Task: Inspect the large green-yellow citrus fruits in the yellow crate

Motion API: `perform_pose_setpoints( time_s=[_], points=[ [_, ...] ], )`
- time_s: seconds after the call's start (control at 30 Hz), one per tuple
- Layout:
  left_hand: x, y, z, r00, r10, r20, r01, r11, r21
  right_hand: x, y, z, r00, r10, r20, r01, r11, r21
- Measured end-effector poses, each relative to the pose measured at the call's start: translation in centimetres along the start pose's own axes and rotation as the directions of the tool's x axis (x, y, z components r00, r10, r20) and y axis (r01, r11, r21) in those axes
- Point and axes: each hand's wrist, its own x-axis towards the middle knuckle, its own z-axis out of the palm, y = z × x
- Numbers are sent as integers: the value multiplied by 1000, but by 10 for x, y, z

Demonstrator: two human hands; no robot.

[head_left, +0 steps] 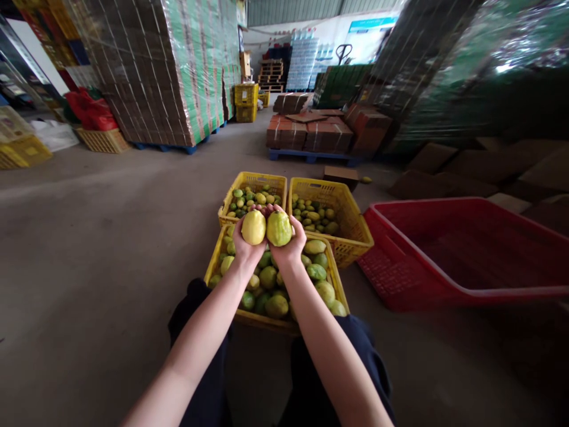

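Observation:
Side by side over the crates, my two hands are cupped with palms up. A smooth yellow lemon (pixel 253 228) lies in my left hand (pixel 247 251), its fingers curled beneath it. My right hand (pixel 288 250) cradles a greener, bumpier lemon (pixel 279 229). The two fruits sit close together. Below my hands stands a yellow plastic crate (pixel 340 286) filled with large green and yellow lemons (pixel 276 306); my forearms hide part of it.
Behind are two more yellow crates, the left one (pixel 222 209) and the right one (pixel 355 228), holding smaller lemons. A large red crate (pixel 391 261) stands at right. Farther back are flattened cardboard bundles (pixel 329 137) on a blue pallet and a wrapped stack (pixel 195 65).

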Motion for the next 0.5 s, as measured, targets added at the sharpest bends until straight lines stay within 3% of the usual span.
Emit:
perform_pose_setpoints(
  time_s=[0.27, 0.5],
  points=[
    [-1, 0, 2, 1000, -7, 23, 6, 1000, 23, 3, 0, -4, 999, 25, -47, -20, 996, 91],
    [-2, 2, 2, 1000, -7, 13, 7, 1000, -2, 1, -3, -4, 1000, 22, 1, -21, 981, 193]
  ],
)
